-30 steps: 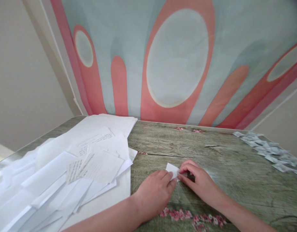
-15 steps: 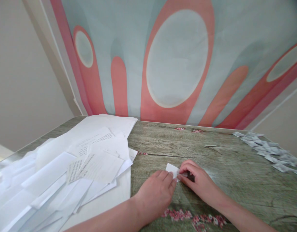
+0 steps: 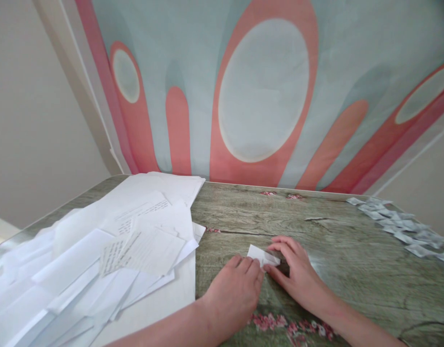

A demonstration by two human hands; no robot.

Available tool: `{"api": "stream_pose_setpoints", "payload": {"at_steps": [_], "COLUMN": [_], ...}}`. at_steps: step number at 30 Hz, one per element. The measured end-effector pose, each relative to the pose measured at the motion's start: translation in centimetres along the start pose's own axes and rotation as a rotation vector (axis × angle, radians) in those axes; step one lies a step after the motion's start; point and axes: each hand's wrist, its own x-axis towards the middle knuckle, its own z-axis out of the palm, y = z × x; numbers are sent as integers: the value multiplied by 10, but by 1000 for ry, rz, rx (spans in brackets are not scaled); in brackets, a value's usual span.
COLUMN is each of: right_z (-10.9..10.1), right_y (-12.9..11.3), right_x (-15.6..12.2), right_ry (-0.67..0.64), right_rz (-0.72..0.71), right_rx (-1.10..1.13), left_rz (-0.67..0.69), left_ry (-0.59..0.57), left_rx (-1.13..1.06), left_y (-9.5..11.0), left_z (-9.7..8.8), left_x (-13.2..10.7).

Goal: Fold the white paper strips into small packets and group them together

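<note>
A small folded white paper piece (image 3: 261, 255) lies on the wood-patterned table (image 3: 316, 226) in front of me. My left hand (image 3: 233, 294) rests knuckles up, its fingertips pressed on the near edge of the paper. My right hand (image 3: 297, 270) arches over the paper's right end, with index finger and thumb pinched on it. Both hands are closed on the same piece, close together.
A broad heap of white sheets and written notes (image 3: 109, 250) covers the table's left side. Several small folded paper pieces (image 3: 398, 224) lie scattered at the far right edge. A pink and pale blue patterned wall hanging (image 3: 261, 91) rises behind the table.
My right hand's fingers have lifted and spread a little over the paper, showing more of it. My left hand has barely shifted. The camera tilted slightly.
</note>
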Motion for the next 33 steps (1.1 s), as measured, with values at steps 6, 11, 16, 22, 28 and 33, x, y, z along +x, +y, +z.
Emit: {"api": "stream_pose_setpoints", "payload": {"at_steps": [6, 11, 16, 22, 28, 33], "right_z": [-2, -10, -10, -14, -19, -22], "right_y": [6, 12, 21, 30, 32, -1], "right_x": [0, 2, 3, 2, 0, -8], "right_ry": [28, -27, -92, -110, -28, -26], "right_rz": [47, 132, 164, 184, 116, -127], "right_rx": [-140, -185, -189, -170, -202, -249], "left_rz": [-4, -2, -4, 1, -3, 12], "left_ry": [6, -9, -7, -16, -12, 27], "left_rx": [-2, -1, -7, 3, 30, 62], "left_y": [1, -1, -1, 1, 2, 1], "left_z": [0, -1, 0, -3, -3, 0], "left_x": [0, 1, 1, 1, 1, 1]}}
